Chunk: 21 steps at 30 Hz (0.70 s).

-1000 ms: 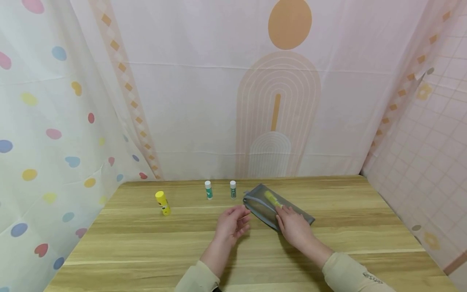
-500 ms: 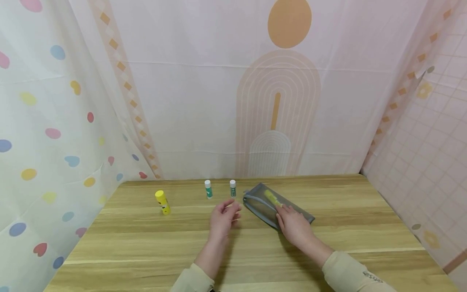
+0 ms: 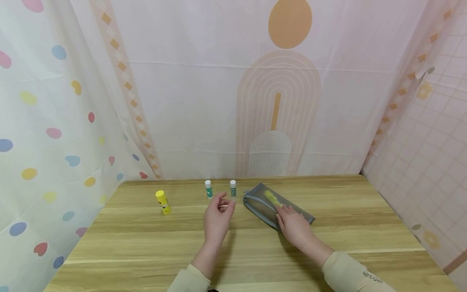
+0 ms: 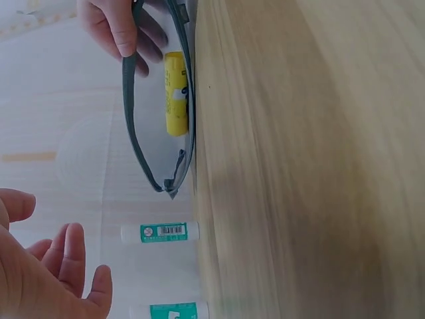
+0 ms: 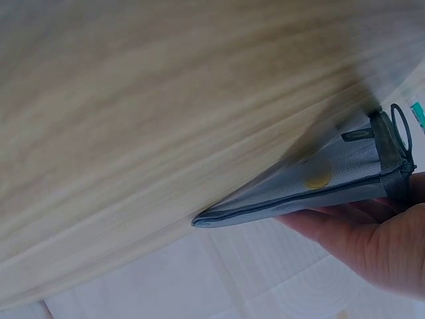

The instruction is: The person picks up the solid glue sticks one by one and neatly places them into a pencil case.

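Note:
My right hand grips the upper edge of a grey mesh zip pouch, thumb by the rim in the left wrist view. The pouch mouth gapes toward the left, and a yellow glue stick lies inside, showing through the mesh from above. My left hand holds nothing; its fingers are loosely bent and spread from the thumb, just in front of two small green glue sticks with white caps. One green glue stick stands between the left hand and the pouch; the other green glue stick stands behind the left fingertips.
A larger yellow glue stick stands upright farther left on the wooden table. Patterned curtains hang along the table's back edge and at both sides.
My left hand has moved away from the pouch mouth, to the left and slightly back toward the green glue sticks. The right hand and the pouch have stayed in place.

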Each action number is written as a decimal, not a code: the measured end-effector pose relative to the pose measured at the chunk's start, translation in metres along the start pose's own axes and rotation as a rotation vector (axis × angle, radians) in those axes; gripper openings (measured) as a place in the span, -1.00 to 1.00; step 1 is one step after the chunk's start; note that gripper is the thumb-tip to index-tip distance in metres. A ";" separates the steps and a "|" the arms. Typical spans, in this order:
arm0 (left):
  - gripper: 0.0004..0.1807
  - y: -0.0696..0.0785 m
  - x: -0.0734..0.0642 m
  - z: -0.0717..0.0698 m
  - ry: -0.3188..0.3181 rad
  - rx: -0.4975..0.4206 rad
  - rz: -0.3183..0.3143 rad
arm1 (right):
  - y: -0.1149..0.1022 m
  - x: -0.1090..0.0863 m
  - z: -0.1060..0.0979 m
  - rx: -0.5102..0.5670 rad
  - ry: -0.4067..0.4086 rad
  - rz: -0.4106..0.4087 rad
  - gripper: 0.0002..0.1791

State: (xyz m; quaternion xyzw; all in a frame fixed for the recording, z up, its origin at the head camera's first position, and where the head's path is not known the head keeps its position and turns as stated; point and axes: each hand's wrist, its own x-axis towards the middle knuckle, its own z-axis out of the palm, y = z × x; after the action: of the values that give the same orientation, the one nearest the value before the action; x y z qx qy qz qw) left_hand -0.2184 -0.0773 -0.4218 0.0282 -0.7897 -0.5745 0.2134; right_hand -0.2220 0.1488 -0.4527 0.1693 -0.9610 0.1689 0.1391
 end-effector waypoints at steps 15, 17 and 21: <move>-0.57 -0.006 0.007 -0.015 0.043 0.318 0.264 | -0.001 -0.001 0.000 0.011 -0.016 0.004 -0.67; -0.54 -0.008 0.008 -0.018 0.049 0.389 0.317 | 0.000 -0.001 0.000 0.011 -0.010 0.002 -0.68; -0.49 -0.011 0.012 -0.023 0.050 0.515 0.375 | 0.000 -0.001 0.001 0.010 -0.003 0.000 -0.68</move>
State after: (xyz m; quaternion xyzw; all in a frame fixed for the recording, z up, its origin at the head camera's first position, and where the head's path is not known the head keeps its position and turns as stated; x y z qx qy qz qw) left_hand -0.2224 -0.1052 -0.4222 -0.0506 -0.8952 -0.3056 0.3205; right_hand -0.2212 0.1488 -0.4535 0.1702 -0.9603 0.1734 0.1371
